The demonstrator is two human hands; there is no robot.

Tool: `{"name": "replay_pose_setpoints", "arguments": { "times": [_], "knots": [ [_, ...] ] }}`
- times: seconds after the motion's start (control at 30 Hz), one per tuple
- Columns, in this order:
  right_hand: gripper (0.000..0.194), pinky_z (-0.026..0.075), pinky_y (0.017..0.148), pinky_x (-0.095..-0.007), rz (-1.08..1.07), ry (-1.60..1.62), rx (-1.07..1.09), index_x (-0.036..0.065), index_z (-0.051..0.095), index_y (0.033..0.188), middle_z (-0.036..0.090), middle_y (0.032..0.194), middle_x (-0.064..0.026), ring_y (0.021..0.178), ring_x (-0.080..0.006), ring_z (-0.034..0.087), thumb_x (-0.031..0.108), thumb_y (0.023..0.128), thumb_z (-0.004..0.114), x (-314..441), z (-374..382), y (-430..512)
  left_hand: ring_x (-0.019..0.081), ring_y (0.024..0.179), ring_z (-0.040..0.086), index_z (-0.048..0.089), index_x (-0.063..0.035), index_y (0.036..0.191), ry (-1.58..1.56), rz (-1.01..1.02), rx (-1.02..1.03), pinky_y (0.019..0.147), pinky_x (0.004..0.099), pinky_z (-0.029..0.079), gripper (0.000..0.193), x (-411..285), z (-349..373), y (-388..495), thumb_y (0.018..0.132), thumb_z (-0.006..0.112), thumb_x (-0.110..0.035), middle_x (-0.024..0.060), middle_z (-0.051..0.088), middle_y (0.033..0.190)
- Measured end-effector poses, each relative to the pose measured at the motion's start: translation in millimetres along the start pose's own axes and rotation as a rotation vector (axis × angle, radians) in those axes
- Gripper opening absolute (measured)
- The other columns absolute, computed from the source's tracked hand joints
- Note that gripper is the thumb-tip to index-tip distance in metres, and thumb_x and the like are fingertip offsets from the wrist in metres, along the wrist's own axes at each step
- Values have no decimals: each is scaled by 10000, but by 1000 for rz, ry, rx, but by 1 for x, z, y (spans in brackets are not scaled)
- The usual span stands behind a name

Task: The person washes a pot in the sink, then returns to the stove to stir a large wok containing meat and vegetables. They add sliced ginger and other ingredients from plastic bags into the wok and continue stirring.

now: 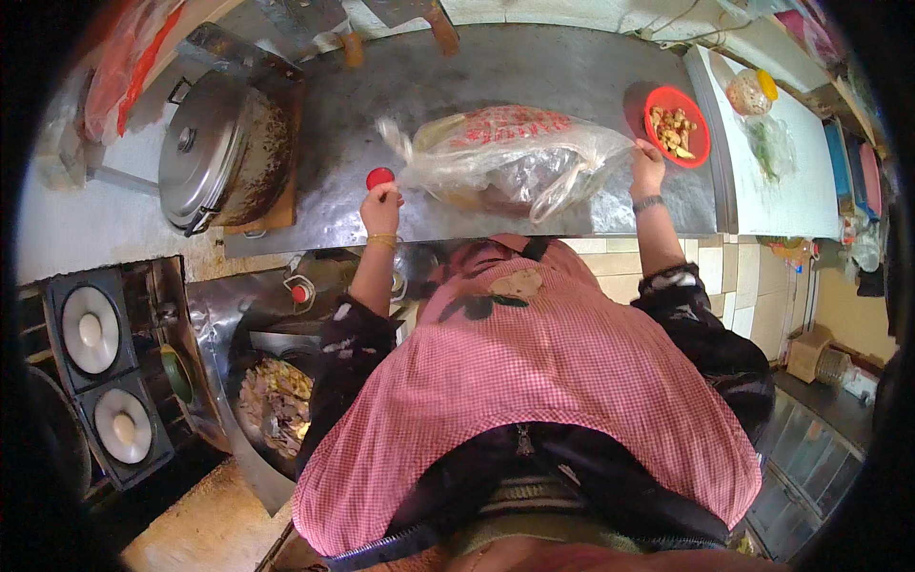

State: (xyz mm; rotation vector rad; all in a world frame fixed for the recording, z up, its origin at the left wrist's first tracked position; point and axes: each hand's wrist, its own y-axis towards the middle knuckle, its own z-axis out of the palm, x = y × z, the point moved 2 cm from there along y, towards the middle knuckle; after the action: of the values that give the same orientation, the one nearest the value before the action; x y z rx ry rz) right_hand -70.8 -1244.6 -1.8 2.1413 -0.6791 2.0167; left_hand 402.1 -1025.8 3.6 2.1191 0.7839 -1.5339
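A large clear plastic bag (pixel 515 154) with red printing lies stretched across the metal worktop (pixel 493 68), its contents blurred by the film. At its left end, my left hand (pixel 382 211) pinches a corner of the film. A round red cap (pixel 379 177) shows just beyond those fingers; whether they touch it I cannot tell. My right hand (pixel 648 171) grips the bag's right end, pulled out beyond a knotted handle loop. Close to that hand stands a red bowl (pixel 704 136) holding pieces of what looks like ginger root (pixel 670 131).
To the left sits a big lidded metal pot (pixel 204 150), with cleaver-like blades (pixel 400 14) along the back. A wok (pixel 243 407) of cooked food is low at left, beside gas burners (pixel 91 329). A yellow-lidded jar (pixel 749 93) stands on the white surface at right.
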Motion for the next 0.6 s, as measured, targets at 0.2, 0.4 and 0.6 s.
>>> {"name": "replay_pose_setpoints", "arguments": {
  "times": [0.2,0.4,0.6],
  "knots": [
    [230,457,904,-356,-951,-410,308,67,634,1034,636,1044,-96,988,-266,602,0,816,609,95,40,-98,332,1053,558,582,-23,1162,393,738,-3,917,421,437,366,-114,49,-49,797,577,-51,162,599,1136],
    [221,335,1048,-454,-1216,-741,654,92,652,991,644,1001,-123,1019,-311,586,113,772,632,105,111,-178,337,1033,590,644,-61,1003,714,1083,212,886,439,468,237,-168,114,-43,792,604,-164,153,645,1009],
    [192,366,1025,-474,-1028,-1341,1171,119,606,937,639,842,-98,899,-286,619,290,849,593,78,57,-184,345,837,633,625,-55,858,842,767,927,733,459,506,271,-133,102,-73,863,588,-323,170,662,871]
  ]
}}
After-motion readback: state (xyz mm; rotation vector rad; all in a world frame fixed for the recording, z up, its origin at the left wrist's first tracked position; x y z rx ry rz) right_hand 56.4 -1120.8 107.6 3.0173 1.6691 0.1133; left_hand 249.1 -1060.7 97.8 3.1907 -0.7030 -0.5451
